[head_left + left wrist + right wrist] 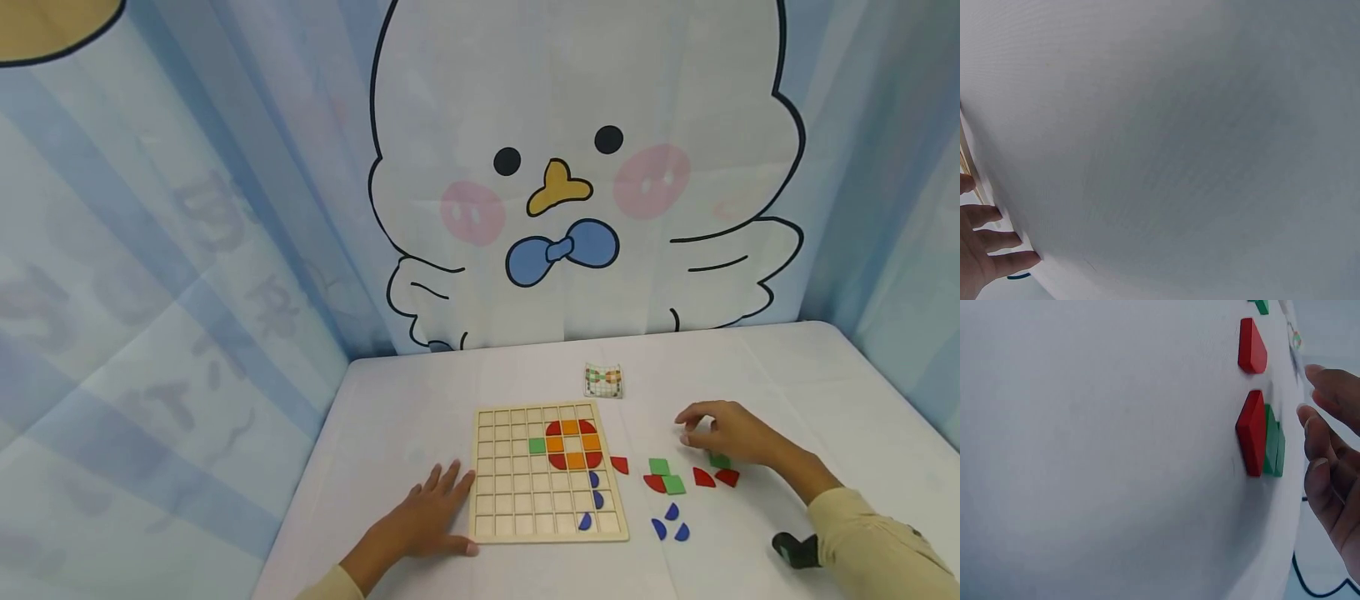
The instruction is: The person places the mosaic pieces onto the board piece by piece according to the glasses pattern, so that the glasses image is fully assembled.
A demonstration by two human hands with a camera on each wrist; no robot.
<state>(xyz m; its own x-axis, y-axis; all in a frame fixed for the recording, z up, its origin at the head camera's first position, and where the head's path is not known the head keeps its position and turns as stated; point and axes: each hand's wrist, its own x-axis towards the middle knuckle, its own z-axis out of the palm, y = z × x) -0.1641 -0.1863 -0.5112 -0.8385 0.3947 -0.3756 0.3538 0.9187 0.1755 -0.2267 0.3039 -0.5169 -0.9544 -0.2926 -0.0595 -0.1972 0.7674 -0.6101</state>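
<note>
A wooden grid board [513,504] lies on the white table. Orange squares [570,427] and red quarter-round tiles [557,461] form a ring in its upper right, with a green square [537,446] at the ring's left. Several blue half-round tiles [597,500] lie in the lower right cells. My left hand [435,512] rests with spread fingers at the board's left edge. Above the loose tiles at the right hovers my right hand [723,429], fingers loosely bent; nothing shows between them. Under it are a green tile [720,460] and a red tile [727,477], seen edge-on in the right wrist view.
Between board and right hand lie loose green squares [673,484], red tiles [703,477] and blue half-rounds [682,532]. A small pattern card [603,381] lies behind the board. A black object [795,550] sits by the right sleeve. A printed curtain [337,208] hangs behind the table.
</note>
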